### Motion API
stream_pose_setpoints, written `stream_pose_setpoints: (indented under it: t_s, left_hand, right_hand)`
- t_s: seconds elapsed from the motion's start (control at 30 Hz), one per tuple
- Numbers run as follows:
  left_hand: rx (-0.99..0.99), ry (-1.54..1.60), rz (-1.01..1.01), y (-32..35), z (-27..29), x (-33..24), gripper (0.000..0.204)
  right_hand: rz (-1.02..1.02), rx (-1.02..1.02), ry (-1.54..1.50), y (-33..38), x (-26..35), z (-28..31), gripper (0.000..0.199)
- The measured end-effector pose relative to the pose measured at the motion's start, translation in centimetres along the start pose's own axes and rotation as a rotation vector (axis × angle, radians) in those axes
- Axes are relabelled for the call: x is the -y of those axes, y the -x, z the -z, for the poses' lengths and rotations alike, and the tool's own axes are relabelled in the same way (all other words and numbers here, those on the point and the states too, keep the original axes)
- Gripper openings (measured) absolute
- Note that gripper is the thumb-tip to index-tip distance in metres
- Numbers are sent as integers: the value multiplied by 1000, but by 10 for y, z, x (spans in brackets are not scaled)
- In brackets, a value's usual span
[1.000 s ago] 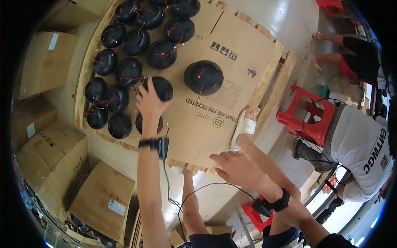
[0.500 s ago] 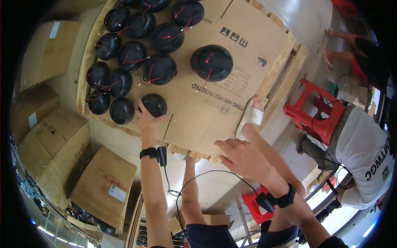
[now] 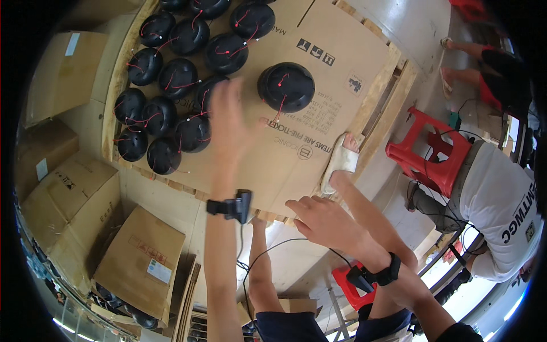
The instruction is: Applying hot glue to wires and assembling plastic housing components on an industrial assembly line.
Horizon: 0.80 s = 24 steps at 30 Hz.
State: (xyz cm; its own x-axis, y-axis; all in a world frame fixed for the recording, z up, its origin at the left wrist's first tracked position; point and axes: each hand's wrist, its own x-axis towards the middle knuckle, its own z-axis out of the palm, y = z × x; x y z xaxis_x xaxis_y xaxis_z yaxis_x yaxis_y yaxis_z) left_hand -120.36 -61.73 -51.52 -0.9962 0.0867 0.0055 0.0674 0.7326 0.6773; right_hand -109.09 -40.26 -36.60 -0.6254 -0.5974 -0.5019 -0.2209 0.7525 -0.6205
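Note:
My left hand (image 3: 231,119) is raised flat, fingers together and extended, over a cardboard sheet (image 3: 336,85) on a wooden pallet, beside a cluster of several round black domed parts (image 3: 171,108) with red wires. It holds nothing. One black domed part (image 3: 286,86) sits alone just right of my fingers. My right hand (image 3: 325,219) hovers open near the sheet's front edge, empty, with a black band on the wrist.
Brown cartons (image 3: 139,259) stand at the left and lower left. My sandalled foot (image 3: 341,162) rests on the pallet's edge (image 3: 393,108). A red plastic stool (image 3: 436,151) and a seated person in a white shirt (image 3: 501,199) are at the right.
My left hand let go of a black domed part, now in the cluster, and swung right towards the lone part. The view shifted closer.

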Motion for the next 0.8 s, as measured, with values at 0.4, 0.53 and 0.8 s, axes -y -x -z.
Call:
stream_pose_setpoints:
  t_s: [0.4, 0.53, 0.8]
  left_hand:
    - [277, -393, 176, -66, -82, -78, 115]
    - [297, -322, 168, -60, -62, -64, 109]
    - [-5, 89, 273, 88, 5, -54, 100]
  right_hand:
    - [18, 33, 8, 3, 4, -10, 30]
    - [45, 45, -2, 1, 10, -14, 30]
    - [55, 8, 19, 2, 6, -12, 30]
